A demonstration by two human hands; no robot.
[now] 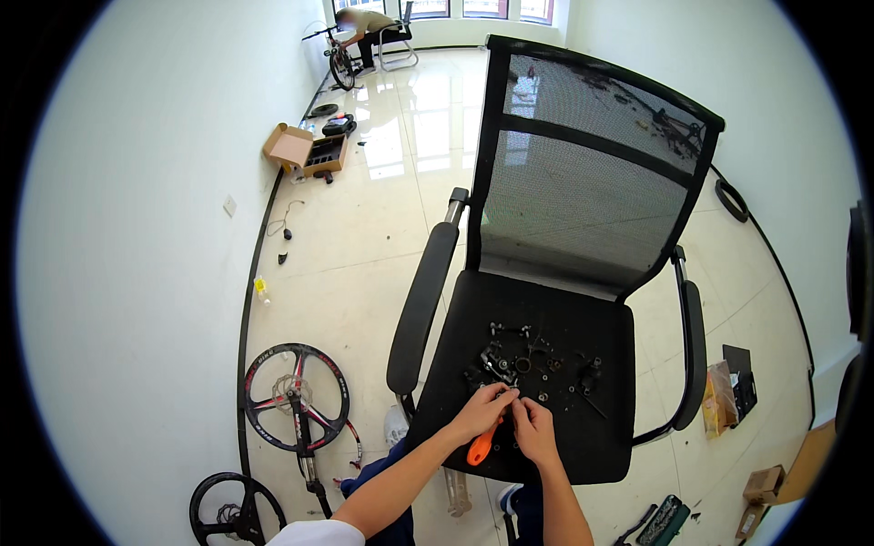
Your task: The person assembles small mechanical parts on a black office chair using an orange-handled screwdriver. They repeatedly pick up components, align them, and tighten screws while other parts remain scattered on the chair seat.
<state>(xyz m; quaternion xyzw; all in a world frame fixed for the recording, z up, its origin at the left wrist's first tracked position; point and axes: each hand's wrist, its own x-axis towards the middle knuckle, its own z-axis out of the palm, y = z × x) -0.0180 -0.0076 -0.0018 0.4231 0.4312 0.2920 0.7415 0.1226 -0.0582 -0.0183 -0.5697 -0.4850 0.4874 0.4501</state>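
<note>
Lying just beyond your fingertips, the small metal parts (498, 366) spread on the black seat (605, 455), probably for easy reach. The orange handle (481, 449) shows just on your side of the fingers. Your left hand (480, 411) and right hand (534, 428) nearly meet, fingers bent; whether they grasp something, I cannot tell. Both forearms (396, 482) slope inward.
</note>
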